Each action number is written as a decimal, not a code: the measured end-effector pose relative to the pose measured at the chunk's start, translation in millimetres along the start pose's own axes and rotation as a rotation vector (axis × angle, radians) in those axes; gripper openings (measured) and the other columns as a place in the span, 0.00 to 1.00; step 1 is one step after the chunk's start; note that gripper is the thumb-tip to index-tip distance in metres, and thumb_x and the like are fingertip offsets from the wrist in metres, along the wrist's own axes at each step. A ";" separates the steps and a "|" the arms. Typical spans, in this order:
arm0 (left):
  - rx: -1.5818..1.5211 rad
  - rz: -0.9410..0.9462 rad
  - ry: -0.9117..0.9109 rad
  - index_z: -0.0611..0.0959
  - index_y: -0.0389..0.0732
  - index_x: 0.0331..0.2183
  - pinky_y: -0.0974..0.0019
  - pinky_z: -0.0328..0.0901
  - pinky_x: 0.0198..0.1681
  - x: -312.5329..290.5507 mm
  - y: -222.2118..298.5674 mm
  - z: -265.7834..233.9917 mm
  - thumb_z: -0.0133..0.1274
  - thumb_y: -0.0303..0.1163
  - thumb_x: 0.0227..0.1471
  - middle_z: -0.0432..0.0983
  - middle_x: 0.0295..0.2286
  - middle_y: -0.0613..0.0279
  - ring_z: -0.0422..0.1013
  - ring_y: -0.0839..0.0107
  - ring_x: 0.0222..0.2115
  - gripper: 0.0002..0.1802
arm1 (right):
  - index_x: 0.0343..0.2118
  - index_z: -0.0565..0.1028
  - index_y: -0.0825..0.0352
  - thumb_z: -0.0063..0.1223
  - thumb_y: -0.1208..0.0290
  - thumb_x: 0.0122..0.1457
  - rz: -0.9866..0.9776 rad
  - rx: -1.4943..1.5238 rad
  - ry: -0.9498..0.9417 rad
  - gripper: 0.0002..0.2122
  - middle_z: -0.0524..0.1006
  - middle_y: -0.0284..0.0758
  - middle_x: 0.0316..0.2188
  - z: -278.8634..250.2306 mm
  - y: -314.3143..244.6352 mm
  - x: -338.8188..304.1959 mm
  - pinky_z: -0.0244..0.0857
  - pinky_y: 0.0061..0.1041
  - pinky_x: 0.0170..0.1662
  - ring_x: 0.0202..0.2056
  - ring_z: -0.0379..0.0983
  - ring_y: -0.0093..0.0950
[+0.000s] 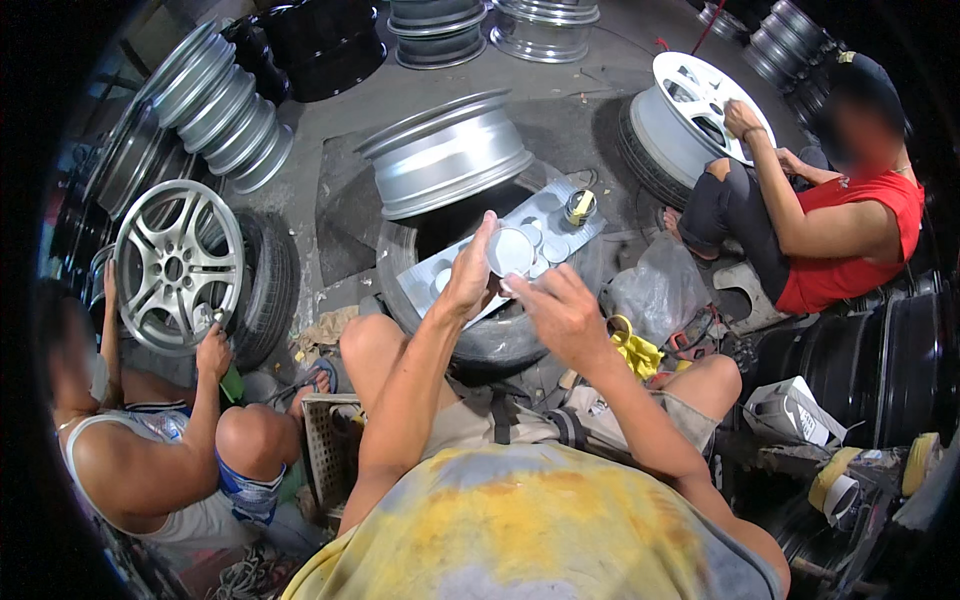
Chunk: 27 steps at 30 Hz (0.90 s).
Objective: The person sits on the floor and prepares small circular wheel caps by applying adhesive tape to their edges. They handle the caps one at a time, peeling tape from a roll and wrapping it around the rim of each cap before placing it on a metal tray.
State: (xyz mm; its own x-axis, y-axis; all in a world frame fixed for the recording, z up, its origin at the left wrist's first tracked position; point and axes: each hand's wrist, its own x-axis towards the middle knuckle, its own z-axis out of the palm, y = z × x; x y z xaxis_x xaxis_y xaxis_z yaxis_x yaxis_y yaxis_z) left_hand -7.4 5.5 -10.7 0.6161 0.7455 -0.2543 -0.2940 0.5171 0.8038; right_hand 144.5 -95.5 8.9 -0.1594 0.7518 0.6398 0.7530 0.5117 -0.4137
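Note:
My left hand (470, 268) grips a round pale-grey disc (511, 252), which looks like a wheel centre cap, with its flat face up. At the cap's near right edge, my right hand (562, 312) is closed in a pinch on a small white piece whose kind I cannot make out. Below both hands a pale-blue panel (412, 281) lies across a tyre (490, 340). Several more round grey caps (554, 249) rest on it, beside a small tin (580, 207) with a yellow and black label. Behind the panel, a silver wheel rim (452, 155) leans on the tyre.
At left a person holds a spoked silver wheel (172, 268) against a tyre; at right another works on a white wheel (705, 105). Stacked rims (215, 110) stand behind. A clear plastic bag (655, 285) and yellow cloth (637, 352) lie near my right knee.

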 end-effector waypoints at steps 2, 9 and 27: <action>-0.045 -0.028 -0.087 0.79 0.42 0.41 0.72 0.65 0.20 2.7 -0.2 -4.9 0.40 0.61 0.67 0.80 0.30 0.61 0.76 0.73 0.26 0.31 | 0.46 0.81 0.67 0.59 0.83 0.51 0.047 -0.041 0.020 0.17 0.71 0.37 0.29 -4.9 13.5 -4.7 0.68 0.36 0.38 0.33 0.69 0.38; 0.022 0.312 0.120 0.79 0.34 0.38 0.71 0.64 0.21 12.2 19.4 -33.6 0.47 0.54 0.68 0.77 0.27 0.61 0.72 0.74 0.22 0.28 | 0.38 0.80 0.70 0.60 0.80 0.51 0.043 0.095 -0.133 0.10 0.72 0.39 0.29 15.0 6.0 -6.1 0.69 0.38 0.39 0.35 0.72 0.40; 0.835 -0.144 0.184 0.74 0.34 0.42 0.66 0.70 0.23 68.3 -38.3 -117.4 0.68 0.32 0.52 0.81 0.27 0.57 0.78 0.70 0.25 0.22 | 0.29 0.77 0.73 0.61 0.61 0.51 0.964 0.030 -0.529 0.16 0.80 0.54 0.31 0.2 167.7 -102.5 0.71 0.45 0.39 0.36 0.79 0.51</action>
State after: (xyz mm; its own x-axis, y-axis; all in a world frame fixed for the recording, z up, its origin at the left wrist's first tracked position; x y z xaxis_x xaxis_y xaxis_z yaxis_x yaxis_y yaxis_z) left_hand -39.9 85.9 -122.0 0.4573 0.7898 -0.4089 0.4548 0.1874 0.8706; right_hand 287.0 -86.6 -126.2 0.2280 0.9211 -0.3156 0.6939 -0.3811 -0.6110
